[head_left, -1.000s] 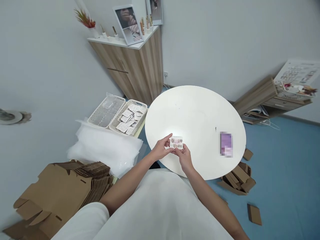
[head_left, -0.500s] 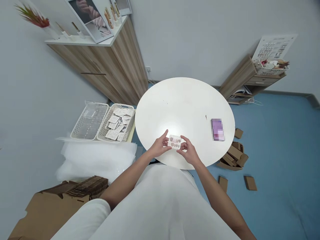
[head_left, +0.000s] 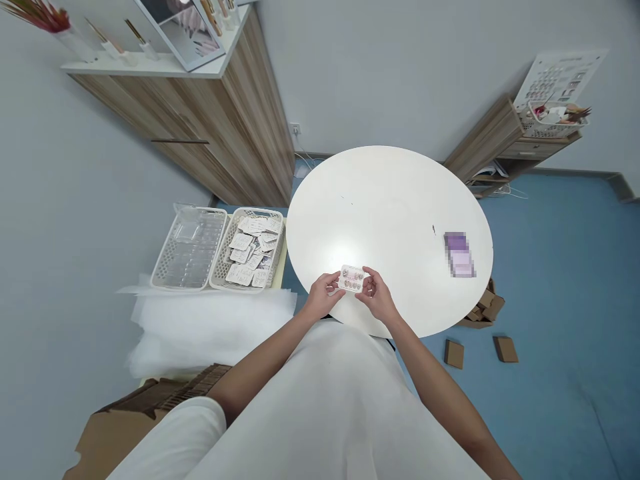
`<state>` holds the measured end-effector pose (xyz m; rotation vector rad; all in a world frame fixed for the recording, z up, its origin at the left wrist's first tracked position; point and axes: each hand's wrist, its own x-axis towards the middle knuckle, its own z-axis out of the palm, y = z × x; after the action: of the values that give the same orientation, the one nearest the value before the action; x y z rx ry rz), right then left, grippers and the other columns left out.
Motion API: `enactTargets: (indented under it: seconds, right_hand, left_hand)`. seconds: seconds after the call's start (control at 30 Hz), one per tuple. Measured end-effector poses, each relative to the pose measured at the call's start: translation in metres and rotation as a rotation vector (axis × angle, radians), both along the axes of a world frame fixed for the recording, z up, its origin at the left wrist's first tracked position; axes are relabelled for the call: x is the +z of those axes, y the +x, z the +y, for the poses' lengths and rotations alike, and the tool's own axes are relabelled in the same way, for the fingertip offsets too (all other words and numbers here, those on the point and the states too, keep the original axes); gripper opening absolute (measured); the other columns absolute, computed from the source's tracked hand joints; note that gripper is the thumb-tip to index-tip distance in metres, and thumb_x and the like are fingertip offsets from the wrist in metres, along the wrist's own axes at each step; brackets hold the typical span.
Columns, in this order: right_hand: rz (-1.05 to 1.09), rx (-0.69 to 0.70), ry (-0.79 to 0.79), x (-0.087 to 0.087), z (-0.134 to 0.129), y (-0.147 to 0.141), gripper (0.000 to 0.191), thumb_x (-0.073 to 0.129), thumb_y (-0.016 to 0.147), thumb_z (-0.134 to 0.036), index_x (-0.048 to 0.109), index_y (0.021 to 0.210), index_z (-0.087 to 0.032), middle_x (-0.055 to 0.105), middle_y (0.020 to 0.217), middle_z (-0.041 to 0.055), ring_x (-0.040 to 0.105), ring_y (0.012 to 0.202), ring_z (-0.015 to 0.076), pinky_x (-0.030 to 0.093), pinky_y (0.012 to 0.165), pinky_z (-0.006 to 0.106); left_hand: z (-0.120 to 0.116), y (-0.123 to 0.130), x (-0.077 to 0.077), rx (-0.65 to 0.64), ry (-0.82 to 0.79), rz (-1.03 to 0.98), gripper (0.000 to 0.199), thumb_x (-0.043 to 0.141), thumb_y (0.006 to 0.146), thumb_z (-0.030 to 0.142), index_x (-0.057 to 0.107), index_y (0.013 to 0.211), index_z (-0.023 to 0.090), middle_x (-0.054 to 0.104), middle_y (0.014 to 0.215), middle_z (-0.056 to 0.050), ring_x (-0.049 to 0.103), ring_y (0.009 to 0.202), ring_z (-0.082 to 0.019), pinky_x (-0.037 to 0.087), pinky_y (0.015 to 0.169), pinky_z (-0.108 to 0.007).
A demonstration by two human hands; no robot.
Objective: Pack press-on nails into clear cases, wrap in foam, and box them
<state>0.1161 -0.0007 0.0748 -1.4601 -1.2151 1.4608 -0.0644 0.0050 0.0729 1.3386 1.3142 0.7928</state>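
A small clear case (head_left: 351, 279) with two rows of small pinkish pieces is held over the near edge of the round white table (head_left: 390, 193). My left hand (head_left: 324, 294) pinches its left side between thumb and fingers. On its right side, my right hand (head_left: 377, 293) grips it the same way. Both hands hold the case face up and slightly tilted. A blurred purple and pink item (head_left: 460, 255) lies at the right of the table.
Left of the table stand a basket of white cards (head_left: 250, 250) and a basket of clear cases (head_left: 193, 250). White sheets (head_left: 210, 327) and folded cardboard (head_left: 115, 427) are nearer. Small brown boxes (head_left: 454, 354) lie on the floor at right.
The view has shifted, so the table and purple item appear further right. My left hand's index finger, raised before, now lies closer to the case. Both hands keep hold of it.
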Motion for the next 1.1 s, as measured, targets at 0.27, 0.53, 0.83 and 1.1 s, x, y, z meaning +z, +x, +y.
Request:
enactTargets:
  seconds: [0.27,0.53,0.83,1.1]
  right_hand:
    - [-0.038,-0.011,-0.046,-0.016,0.008,-0.044,0.065,0.060,0.060,-0.020,0.043,0.122,-0.028,0.046,0.077,-0.0036,0.044,0.061,0.0094,0.044,0.060,0.027]
    - [-0.059,0.063,-0.028,-0.021,0.022,-0.058,0.067,0.058,0.061,-0.018,0.041,0.125,-0.027,0.047,0.080,-0.0023,0.045,0.063,0.0099,0.045,0.063,0.028]
    - [-0.172,0.192,-0.079,-0.055,0.042,-0.067,0.072,0.060,0.058,-0.014,0.038,0.126,-0.026,0.047,0.080,-0.0030,0.046,0.066,0.0109,0.045,0.067,0.030]
    - [-0.298,0.256,-0.129,-0.077,0.044,-0.070,0.072,0.057,0.060,-0.014,0.034,0.128,-0.021,0.050,0.084,-0.0004,0.048,0.064,0.0112,0.045,0.069,0.030]
  left_hand:
    - [0.000,-0.030,-0.018,0.102,-0.018,0.119,0.046,0.059,0.070,0.018,0.055,0.116,0.023,0.051,0.091,-0.004,0.053,0.082,-0.014,0.049,0.078,-0.032]
    - [0.005,-0.043,-0.029,0.144,-0.007,0.178,0.047,0.058,0.071,0.019,0.053,0.117,0.020,0.052,0.092,-0.004,0.053,0.082,-0.014,0.047,0.077,-0.030]
    - [0.014,-0.052,-0.052,0.123,-0.069,0.368,0.049,0.058,0.069,0.021,0.051,0.118,0.018,0.050,0.090,-0.005,0.052,0.080,-0.016,0.044,0.073,-0.029]
    - [0.017,-0.051,-0.066,-0.001,-0.118,0.471,0.032,0.054,0.072,0.024,0.055,0.103,0.019,0.049,0.087,-0.004,0.049,0.074,-0.014,0.043,0.071,-0.028]
